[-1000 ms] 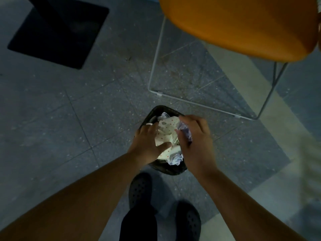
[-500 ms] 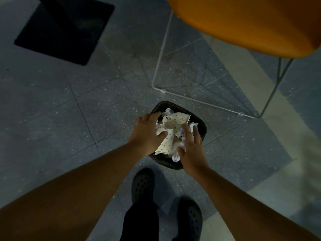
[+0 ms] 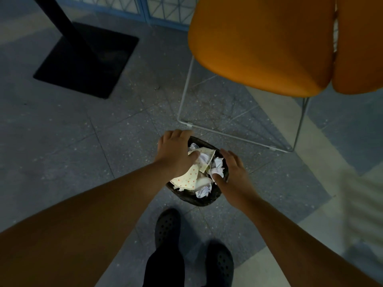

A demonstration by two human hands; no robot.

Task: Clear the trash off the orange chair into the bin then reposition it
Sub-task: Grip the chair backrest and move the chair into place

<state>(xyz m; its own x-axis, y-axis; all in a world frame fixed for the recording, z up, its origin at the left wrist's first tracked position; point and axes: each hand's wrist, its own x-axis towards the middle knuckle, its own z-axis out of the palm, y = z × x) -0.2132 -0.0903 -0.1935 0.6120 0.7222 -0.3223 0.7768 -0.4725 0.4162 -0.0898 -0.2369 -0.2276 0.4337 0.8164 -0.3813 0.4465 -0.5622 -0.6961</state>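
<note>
A small dark bin [image 3: 204, 198] stands on the floor just ahead of my feet, filled with crumpled white paper [image 3: 204, 191] and a cream wrapper with orange dots [image 3: 187, 180]. My left hand [image 3: 176, 153] lies flat over the bin's left rim, fingers spread, its thumb pressing the paper down. My right hand [image 3: 232, 168] rests on the right rim, thumb on a paper ball. Neither hand grips anything. The orange chair [image 3: 259, 40] on a thin white wire frame [image 3: 186, 96] stands behind the bin at the upper right; its seat top shows no trash.
A black square table base with its post [image 3: 87, 56] sits on the grey tiled floor at the upper left. A blue-framed partition [image 3: 145, 9] runs along the back. My black clogs [image 3: 167, 226] stand right behind the bin. Pale floor stripes cross the right side.
Both hands let go of the dotted wrapper and spread apart to the bin's rims; the wrapper now lies in the bin. My view has tilted up, showing more of the chair.
</note>
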